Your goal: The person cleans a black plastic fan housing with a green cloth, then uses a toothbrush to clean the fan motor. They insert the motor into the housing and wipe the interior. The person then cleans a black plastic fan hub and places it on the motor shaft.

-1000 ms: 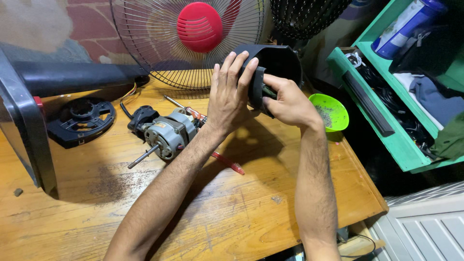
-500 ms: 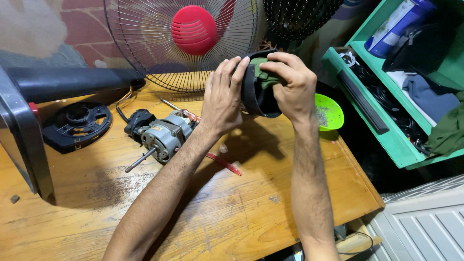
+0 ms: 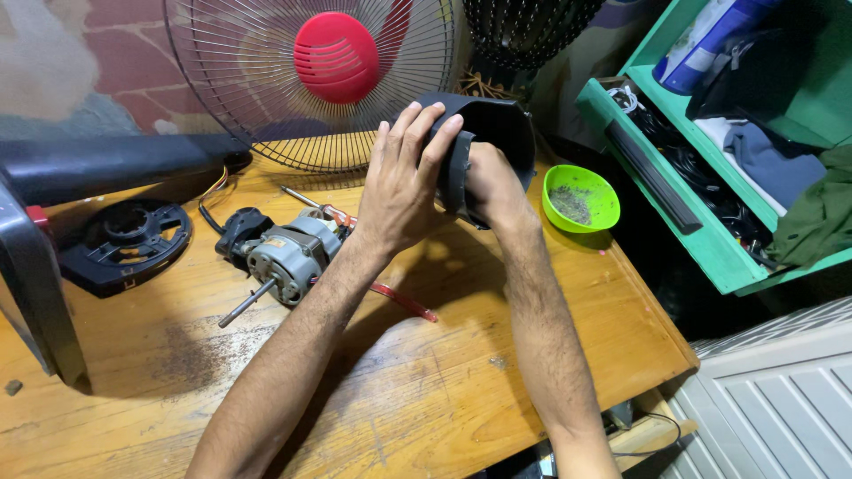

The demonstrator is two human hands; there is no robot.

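Since the earlier frame the right hand (image 3: 493, 191) went from gripping the black housing's (image 3: 497, 133) rim to reaching inside it. Left hand (image 3: 404, 182) lay flat, fingers spread, against its near side, holding it above the counter (image 3: 426, 390). Housing mouth faced down-left toward the hands, both equally close; right hand's grip hidden inside, cannot tell.

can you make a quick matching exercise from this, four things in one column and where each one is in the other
Things:
1. black housing
2. motor
3. green bowl
4. fan guard

Places:
a. upright at the table's back edge
b. lying on the table left of the left forearm
c. held in both hands
d. on the table right of the hands

Pairs: 1-c, 2-b, 3-d, 4-a
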